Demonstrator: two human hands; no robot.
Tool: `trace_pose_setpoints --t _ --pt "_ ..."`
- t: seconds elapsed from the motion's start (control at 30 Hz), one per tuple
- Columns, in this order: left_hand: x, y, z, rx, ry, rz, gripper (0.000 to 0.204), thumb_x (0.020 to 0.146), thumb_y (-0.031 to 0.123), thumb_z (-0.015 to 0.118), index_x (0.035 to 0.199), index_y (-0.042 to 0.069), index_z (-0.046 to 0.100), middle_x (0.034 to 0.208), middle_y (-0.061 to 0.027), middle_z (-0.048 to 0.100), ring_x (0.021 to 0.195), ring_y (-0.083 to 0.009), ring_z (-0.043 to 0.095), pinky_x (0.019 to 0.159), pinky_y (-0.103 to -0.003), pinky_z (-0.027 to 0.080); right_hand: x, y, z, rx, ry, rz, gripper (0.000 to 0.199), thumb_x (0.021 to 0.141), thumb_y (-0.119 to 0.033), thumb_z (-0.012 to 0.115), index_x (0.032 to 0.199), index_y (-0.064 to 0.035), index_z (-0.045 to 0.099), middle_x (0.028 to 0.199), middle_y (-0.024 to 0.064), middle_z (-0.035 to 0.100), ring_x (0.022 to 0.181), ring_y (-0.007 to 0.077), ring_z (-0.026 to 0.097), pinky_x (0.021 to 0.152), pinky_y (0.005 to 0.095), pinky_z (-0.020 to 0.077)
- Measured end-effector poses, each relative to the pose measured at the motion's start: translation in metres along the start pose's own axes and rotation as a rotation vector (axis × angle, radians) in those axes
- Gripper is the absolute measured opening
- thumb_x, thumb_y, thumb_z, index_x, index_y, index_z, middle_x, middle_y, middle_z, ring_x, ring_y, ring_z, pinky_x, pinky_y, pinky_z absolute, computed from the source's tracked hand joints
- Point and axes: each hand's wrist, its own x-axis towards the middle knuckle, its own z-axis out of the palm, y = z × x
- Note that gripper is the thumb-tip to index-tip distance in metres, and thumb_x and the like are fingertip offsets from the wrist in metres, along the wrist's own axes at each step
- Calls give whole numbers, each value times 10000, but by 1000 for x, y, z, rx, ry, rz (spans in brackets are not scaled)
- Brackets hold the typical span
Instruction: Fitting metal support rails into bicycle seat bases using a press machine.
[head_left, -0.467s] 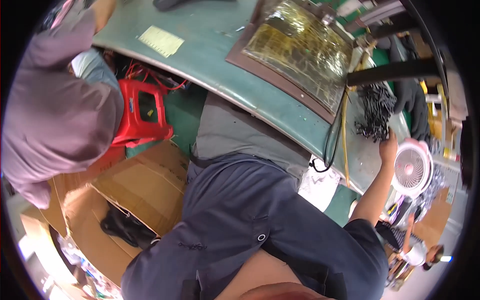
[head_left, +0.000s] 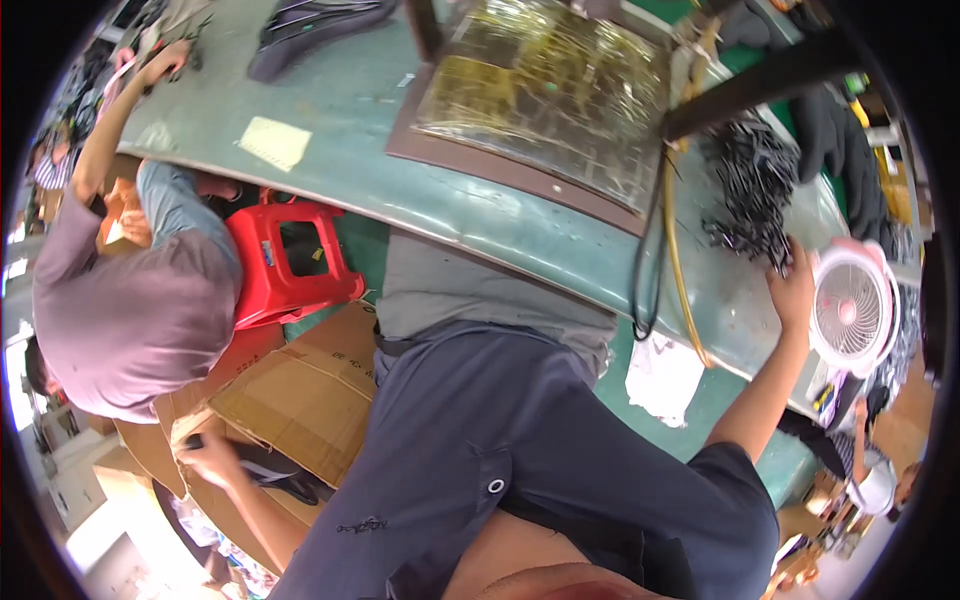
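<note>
At the table's right end, my right hand (head_left: 793,290) has its fingers closed at the near edge of a tangled heap of thin black strips (head_left: 752,190). My left hand (head_left: 212,460) is at an open cardboard box (head_left: 300,395) on the left, its fingers bent around a small dark piece (head_left: 193,441) whose kind does not show clearly. Beside that hand, inside the box, lies a black item (head_left: 285,475), partly hidden by the flap. A brown board (head_left: 520,175) on the table carries a plate under shiny yellowish film (head_left: 560,95).
A pink-and-white fan (head_left: 850,308) stands by my right hand. Dark bars (head_left: 760,85) cross above the table (head_left: 350,190). A yellow tube and black cord hang over its edge. A co-worker (head_left: 140,310) sits left near a red stool (head_left: 290,255). A curved dark piece (head_left: 315,35) lies far left.
My left hand has come into view at the box. My right hand stays by the black strips. The view has shifted, and the co-worker's arm now shows reaching over the table.
</note>
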Motion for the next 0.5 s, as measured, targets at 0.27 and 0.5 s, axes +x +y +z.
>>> trace_pose_setpoints --t 0.27,0.5 --pt "-21 342 -170 -450 -200 1202 500 880 -2 681 1374 -36 617 1215 -202 705 1114 -307 693 1012 -394 533 -5 -6 49 45 251 -90 711 871 75 580 1564 -81 550 1406 223 671 1232 426 666 1046 469 534" --pt "-248 551 -155 -615 -610 2053 433 750 85 740 1132 21 547 1044 -213 605 996 -446 652 879 -523 552 -26 -5 9 -55 231 -167 657 850 46 734 1485 -77 615 1292 204 718 1215 410 668 1028 476 535"
